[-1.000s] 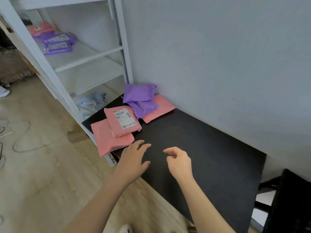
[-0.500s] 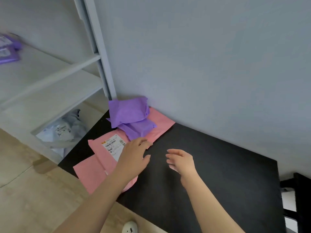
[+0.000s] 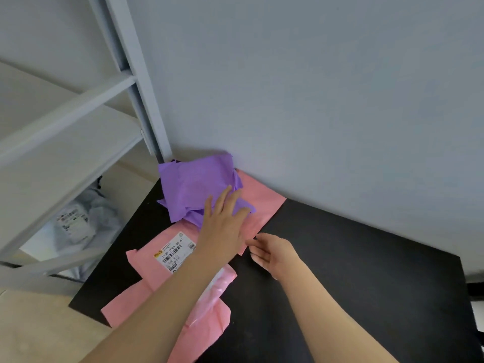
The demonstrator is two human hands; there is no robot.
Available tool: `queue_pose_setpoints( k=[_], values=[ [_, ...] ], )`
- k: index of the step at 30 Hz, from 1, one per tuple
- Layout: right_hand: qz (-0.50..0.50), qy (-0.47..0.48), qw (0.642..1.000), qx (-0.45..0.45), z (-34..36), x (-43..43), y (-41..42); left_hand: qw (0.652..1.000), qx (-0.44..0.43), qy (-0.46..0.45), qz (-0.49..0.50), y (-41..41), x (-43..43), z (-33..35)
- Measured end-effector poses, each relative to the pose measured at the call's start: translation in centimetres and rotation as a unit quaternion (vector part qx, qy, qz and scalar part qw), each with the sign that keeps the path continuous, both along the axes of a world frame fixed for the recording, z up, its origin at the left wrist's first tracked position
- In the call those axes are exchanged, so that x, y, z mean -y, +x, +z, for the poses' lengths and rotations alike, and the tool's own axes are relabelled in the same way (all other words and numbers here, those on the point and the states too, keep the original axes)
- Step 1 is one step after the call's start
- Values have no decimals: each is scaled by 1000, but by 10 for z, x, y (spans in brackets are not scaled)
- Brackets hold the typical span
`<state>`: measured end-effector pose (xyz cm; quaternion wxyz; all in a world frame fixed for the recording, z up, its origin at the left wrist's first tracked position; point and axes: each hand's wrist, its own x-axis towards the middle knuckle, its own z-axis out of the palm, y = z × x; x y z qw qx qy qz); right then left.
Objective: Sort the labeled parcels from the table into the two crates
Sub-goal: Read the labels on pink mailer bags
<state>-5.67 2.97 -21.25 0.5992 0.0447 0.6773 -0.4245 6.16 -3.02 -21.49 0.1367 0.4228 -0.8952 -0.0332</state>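
The parcels are soft plastic mailers, flat and creased, heaped at the table's (image 3: 366, 279) far left corner against the pale wall (image 3: 314, 87). The table top is matte black and smooth. Two purple parcels sit at the back: the upper purple parcel (image 3: 191, 179) is crumpled and puffed, leaning on the wall, and the lower purple parcel (image 3: 191, 218) lies half under it. Beneath them runs a flat pink parcel (image 3: 262, 203), its long edge along the wall.

Nearer, a labelled pink parcel (image 3: 152, 265) carries a white barcode label (image 3: 174, 254) and overlaps a bottom pink parcel (image 3: 131, 307) – glossy, wrinkled, hanging a little over the table's front edge.

The left hand (image 3: 222, 226) lies flat on the purple pile, fingers straight and slightly spread, gripping nothing. The right hand (image 3: 275, 254) is low over the table, fingers loosely curled and empty, its fingertips just beside the flat pink parcel's near corner – whether they touch it I cannot tell.

To the left stands a grey metal shelf rack (image 3: 131, 74); on its lowest shelf lies a crinkled grey plastic bag (image 3: 86, 224) with a white label.
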Motion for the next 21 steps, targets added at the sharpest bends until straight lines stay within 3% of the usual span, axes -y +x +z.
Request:
queue_pose_setpoints(
  k=[7,14,18,21],
  values=[
    [61,33,993,-98,-21,22,8,999,8,50,10,11,14,-21],
    [52,21,982,-178,-12,0,-8,999,-3,31,23,13,12,-25],
    [29,6,976,-214,8,-21,-33,997,-81,11,7,4,2,-21],
    [20,-22,970,-240,25,-42,-53,996,-85,32,-7,-13,-19,-9]
  ],
)
